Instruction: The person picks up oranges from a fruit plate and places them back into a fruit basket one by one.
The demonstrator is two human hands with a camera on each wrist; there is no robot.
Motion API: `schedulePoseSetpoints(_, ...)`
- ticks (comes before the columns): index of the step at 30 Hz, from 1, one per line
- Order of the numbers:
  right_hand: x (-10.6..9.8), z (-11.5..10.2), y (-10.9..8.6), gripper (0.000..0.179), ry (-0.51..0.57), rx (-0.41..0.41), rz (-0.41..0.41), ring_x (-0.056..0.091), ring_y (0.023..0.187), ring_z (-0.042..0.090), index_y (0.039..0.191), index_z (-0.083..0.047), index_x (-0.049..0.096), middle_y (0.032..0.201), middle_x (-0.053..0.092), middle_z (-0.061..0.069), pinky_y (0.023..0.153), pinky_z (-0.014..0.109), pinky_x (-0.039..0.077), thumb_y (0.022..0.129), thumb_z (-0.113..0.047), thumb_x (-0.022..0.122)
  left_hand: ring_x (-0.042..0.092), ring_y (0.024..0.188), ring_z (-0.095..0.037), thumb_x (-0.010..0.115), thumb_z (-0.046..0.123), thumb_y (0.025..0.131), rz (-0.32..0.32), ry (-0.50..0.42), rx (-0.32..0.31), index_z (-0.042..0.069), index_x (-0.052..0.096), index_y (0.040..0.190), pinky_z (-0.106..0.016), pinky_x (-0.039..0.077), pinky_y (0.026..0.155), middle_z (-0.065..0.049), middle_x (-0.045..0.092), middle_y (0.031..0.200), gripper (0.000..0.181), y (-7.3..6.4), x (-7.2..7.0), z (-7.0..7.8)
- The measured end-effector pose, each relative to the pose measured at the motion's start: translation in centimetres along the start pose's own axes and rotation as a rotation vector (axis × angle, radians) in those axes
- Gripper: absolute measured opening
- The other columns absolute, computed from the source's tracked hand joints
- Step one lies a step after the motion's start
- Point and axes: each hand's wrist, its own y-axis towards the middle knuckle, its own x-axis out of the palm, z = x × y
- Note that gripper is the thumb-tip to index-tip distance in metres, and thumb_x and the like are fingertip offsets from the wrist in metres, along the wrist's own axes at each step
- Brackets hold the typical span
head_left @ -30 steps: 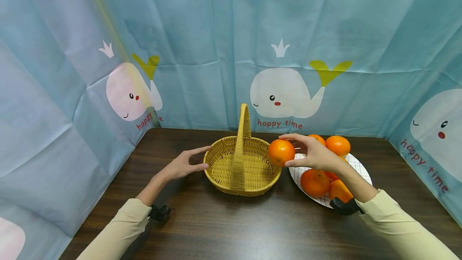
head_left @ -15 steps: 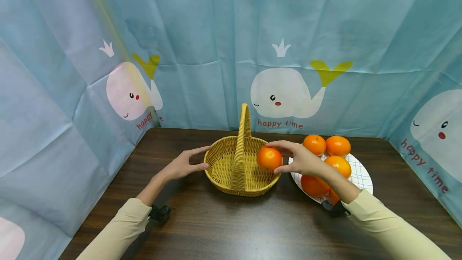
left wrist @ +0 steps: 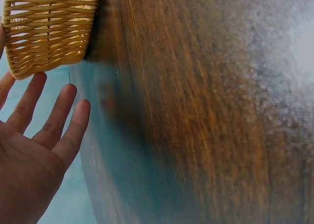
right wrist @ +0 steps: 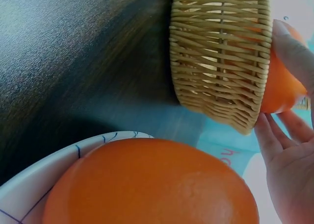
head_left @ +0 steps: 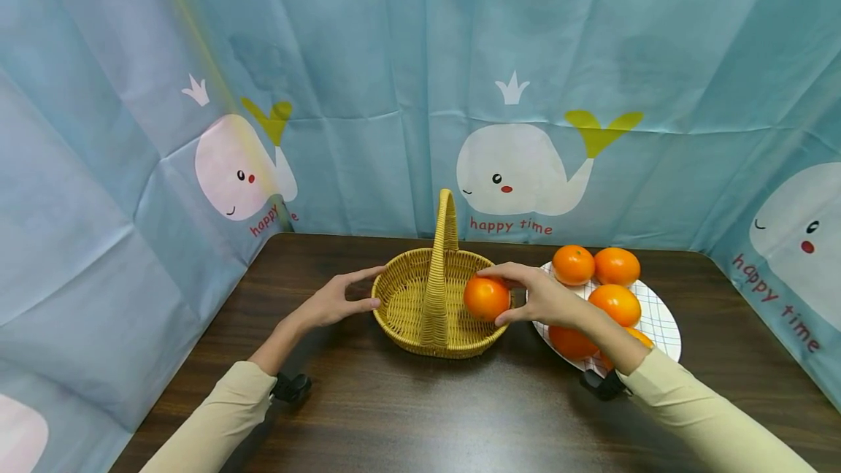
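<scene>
A woven yellow basket (head_left: 407, 305) with a tall arched handle stands on the table. My left hand (head_left: 331, 301) is at its left end, thumb and fingers spread; in the left wrist view the relaxed fingertips (left wrist: 66, 94) lie right at the basket's rim. With thumb and fingers my right hand (head_left: 548, 298) holds an orange (head_left: 485, 299) inside the basket's right end, partly below the rim. In the right wrist view this orange (right wrist: 282, 84) shows past the basket wall, between thumb and fingers. Nothing else shows in the basket.
Right of the basket, a white plate (head_left: 660, 320) with a grid pattern bears several more oranges (head_left: 616, 304), some partly behind my right forearm. The dark wooden table (head_left: 447, 414) ends at a blue curtain (head_left: 368, 166) printed with whales.
My right hand has carried the orange leftward and down, from beside the basket's right rim to inside it. The left hand and basket have stayed in place.
</scene>
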Motion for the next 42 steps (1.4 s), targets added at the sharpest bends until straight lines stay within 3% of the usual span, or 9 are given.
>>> schedulePoseSetpoints(5,-0.4,0.1,-0.4,0.069,-0.007,-0.021,0.034,0.059,0.121,0.031,0.139,-0.006,0.060,0.136,0.061,0.007,0.097,0.051,0.049,0.079,-0.020,0.090,0.038,0.142,-0.034,0.072,0.024,0.098,0.002,0.004,-0.006,0.010,0.044,0.155,-0.061,0.035,0.108,-0.010,0.044,0.155,0.066,0.0,0.1,-0.2)
schedulePoseSetpoints(10,-1.3,-0.1,-1.2,0.055,-0.012,-0.030,0.083,0.064,0.111,0.036,0.132,-0.008,0.066,0.128,0.065,0.010,0.094,0.046,0.052,0.082,-0.016,0.087,0.038,0.142,-0.036,0.071,0.024,0.098,0.003,0.006,-0.004,0.008,0.044,0.155,-0.062,0.034,0.108,-0.012,0.043,0.155,0.065,0.0,0.2,-0.3)
schedulePoseSetpoints(15,-2.1,-0.2,-2.3,0.051,-0.019,0.000,0.108,0.066,0.109,0.031,0.130,-0.007,0.067,0.125,0.066,0.014,0.092,0.045,0.053,0.083,-0.013,0.086,0.037,0.142,-0.035,0.071,0.022,0.098,0.000,-0.003,-0.005,0.008,0.044,0.155,-0.062,0.034,0.108,-0.011,0.044,0.155,0.065,0.0,0.1,0.0)
schedulePoseSetpoints(23,-3.1,0.0,-4.3,0.049,-0.068,-0.025,0.161,0.067,0.106,0.023,0.128,-0.007,0.067,0.122,0.067,0.007,0.089,0.042,0.055,0.083,-0.007,0.085,0.039,0.140,-0.038,0.071,0.021,0.099,0.001,-0.010,0.002,0.009,0.044,0.155,-0.063,0.035,0.107,-0.013,0.043,0.155,0.063,-0.1,0.2,-0.1)
schedulePoseSetpoints(31,-4.8,0.0,-6.5,0.046,-0.098,0.059,0.213,0.068,0.103,0.017,0.127,-0.012,0.068,0.118,0.067,-0.001,0.087,0.037,0.055,0.084,-0.009,0.085,0.041,0.139,-0.039,0.070,0.022,0.099,0.001,-0.008,0.003,0.009,0.044,0.155,-0.065,0.032,0.108,-0.013,0.043,0.155,0.062,0.0,0.2,0.0)
schedulePoseSetpoints(39,-6.7,0.2,-8.6,0.046,-0.142,0.082,0.229,0.069,0.104,0.018,0.127,-0.007,0.067,0.117,0.069,0.008,0.087,0.024,0.054,0.084,-0.004,0.083,0.043,0.136,-0.041,0.070,0.019,0.099,0.006,-0.009,0.011,0.010,0.045,0.155,-0.066,0.031,0.108,-0.013,0.046,0.153,0.062,-0.1,0.2,0.1)
schedulePoseSetpoints(42,-7.2,0.3,-9.5,0.044,-0.158,0.121,0.244,0.068,0.104,0.014,0.126,-0.009,0.068,0.116,0.069,0.007,0.087,0.025,0.054,0.085,-0.005,0.083,0.043,0.136,-0.041,0.071,0.019,0.099,0.006,-0.010,0.011,0.010,0.045,0.155,-0.066,0.032,0.107,-0.013,0.046,0.153,0.063,-0.1,0.2,0.1)
